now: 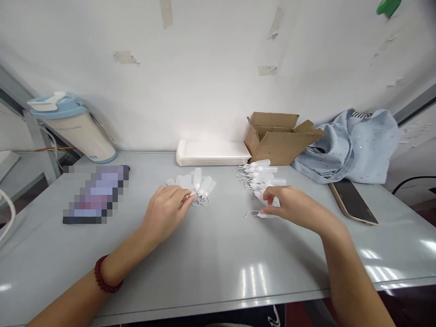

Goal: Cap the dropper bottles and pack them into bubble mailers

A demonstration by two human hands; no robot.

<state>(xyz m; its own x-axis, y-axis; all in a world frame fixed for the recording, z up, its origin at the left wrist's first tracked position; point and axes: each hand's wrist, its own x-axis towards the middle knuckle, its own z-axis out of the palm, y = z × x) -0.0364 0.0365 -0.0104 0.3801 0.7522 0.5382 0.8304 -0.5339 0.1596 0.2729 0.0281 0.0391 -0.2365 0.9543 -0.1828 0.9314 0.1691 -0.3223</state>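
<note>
A cluster of small translucent plastic squeeze bottles with thin white cap straps lies near the middle of the table. My left hand is at its near side, thumb and forefinger pinched at the cap end of one small bottle. On the right, several similar bottles with white pointed caps lie in a loose row, straps to the left. Over the nearest of them is my right hand, its thumb and forefinger apart. One capped bottle lies partly hidden beneath that thumb.
A stack of white flat trays or boxes lies against the wall, beside an open cardboard box. Farther right are a light blue cloth bag and a phone. A tumbler and a blurred-out device occupy the left.
</note>
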